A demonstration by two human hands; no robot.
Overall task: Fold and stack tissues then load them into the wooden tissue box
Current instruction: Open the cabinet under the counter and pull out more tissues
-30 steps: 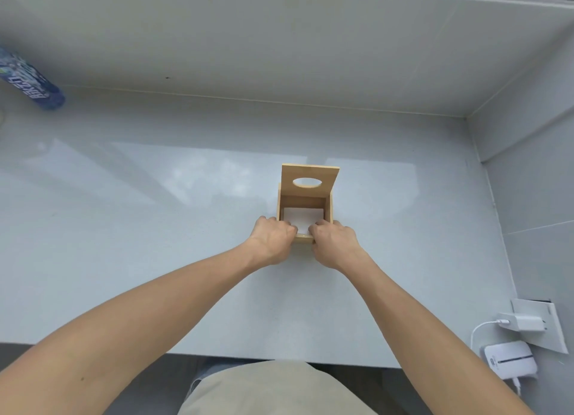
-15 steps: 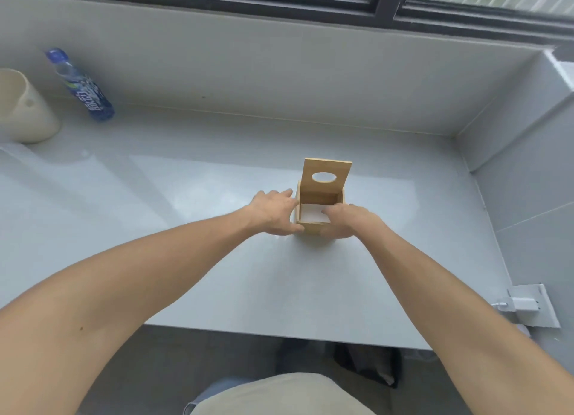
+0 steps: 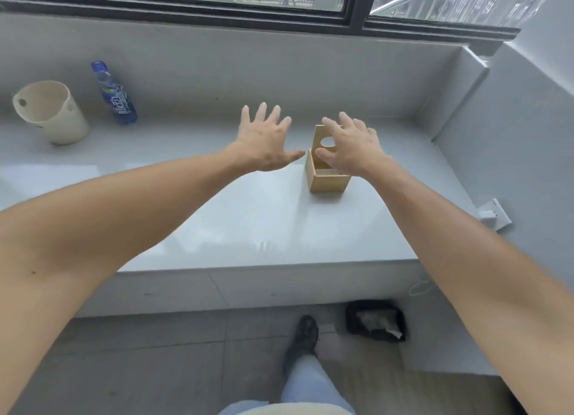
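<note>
A glossy pale grey counter (image 3: 248, 215) is spreading beneath both outstretched arms, under a dark-framed window. Well to the left of the left fingers, a cream round plastic bucket (image 3: 51, 113) is standing beside a leaning blue-labelled clear plastic bottle (image 3: 115, 94). The left hand (image 3: 264, 141) is hovering in the air with its fingers (image 3: 261, 113) splayed wide, gripping nothing. The right hand (image 3: 351, 149) is likewise hanging spread and empty, its fingers (image 3: 335, 128) passing in front of the small light wooden tissue box (image 3: 327, 181). That box is sitting on the counter directly below and behind the right fingers, just right of the left thumb, its hinged lid with an oval hole (image 3: 320, 135) standing upright. The inside of the box is hidden.
</note>
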